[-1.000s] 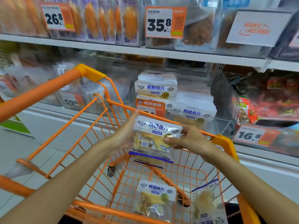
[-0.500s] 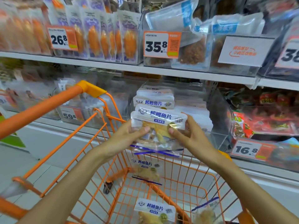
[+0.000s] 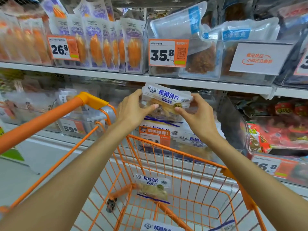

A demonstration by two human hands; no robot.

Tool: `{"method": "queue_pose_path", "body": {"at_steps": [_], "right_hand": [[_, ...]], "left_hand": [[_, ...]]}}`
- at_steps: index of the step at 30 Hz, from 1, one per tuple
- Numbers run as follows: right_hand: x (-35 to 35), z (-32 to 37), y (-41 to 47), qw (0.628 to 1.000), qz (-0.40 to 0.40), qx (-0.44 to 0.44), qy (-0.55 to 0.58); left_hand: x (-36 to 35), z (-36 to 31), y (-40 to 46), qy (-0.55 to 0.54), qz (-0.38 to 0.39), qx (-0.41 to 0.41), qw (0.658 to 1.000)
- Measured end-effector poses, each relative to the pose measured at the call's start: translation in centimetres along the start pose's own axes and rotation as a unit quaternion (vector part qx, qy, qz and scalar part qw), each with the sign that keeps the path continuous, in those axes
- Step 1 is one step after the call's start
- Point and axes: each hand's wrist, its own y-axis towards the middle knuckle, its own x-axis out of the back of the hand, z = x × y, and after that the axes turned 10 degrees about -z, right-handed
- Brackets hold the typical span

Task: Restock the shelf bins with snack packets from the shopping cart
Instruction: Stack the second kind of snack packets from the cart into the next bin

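Both hands hold one clear fish-slice packet [image 3: 166,99] with a white, blue-lettered top, just under the upper shelf's edge and above the clear bin [image 3: 233,127] on the middle shelf. My left hand [image 3: 133,110] pinches its left side and my right hand [image 3: 198,115] pinches its right side. Several like packets [image 3: 191,139] lie stacked in that bin below the held one. The orange cart [image 3: 183,157] stands under my arms, with one packet [image 3: 152,186] leaning on its far mesh and others [image 3: 160,226] at the bottom edge of view.
The upper shelf edge [image 3: 200,84] runs right above the held packet. On it stand bins of orange snack packs [image 3: 100,47] and brown snack bags [image 3: 200,59] with price tags. Red packets [image 3: 275,135] fill the bin to the right. The cart handle [image 3: 41,120] crosses at left.
Both hands have lifted the packet from above the cart's front rim up to the bin's top, close under the upper shelf. The view has tilted up.
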Motion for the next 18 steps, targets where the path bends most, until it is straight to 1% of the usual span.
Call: {"method": "queue_pose_path", "body": {"at_steps": [2,3,8,13,18], "right_hand": [[0.0,-0.4,-0.2,0.999,-0.015,0.017,-0.034],[0.0,-0.6,-0.4,0.999,-0.013,0.024,-0.047],[0.0,-0.7,-0.4,0.993,0.015,0.055,-0.102],[0.0,0.0,0.0,0.998,-0.004,-0.010,-0.061],[0.2,0.2,0.1,0.998,0.002,-0.029,-0.055]], "left_hand": [[0.2,-0.3,-0.3,0.060,-0.038,-0.025,0.997],[0.4,-0.3,-0.5,0.063,-0.048,-0.027,0.996],[0.6,0.0,-1.6,0.025,-0.063,-0.001,0.998],[0.6,-0.2,-1.9,0.065,-0.056,0.001,0.996],[0.8,-0.3,-1.7,0.076,-0.071,-0.036,0.994]]}}
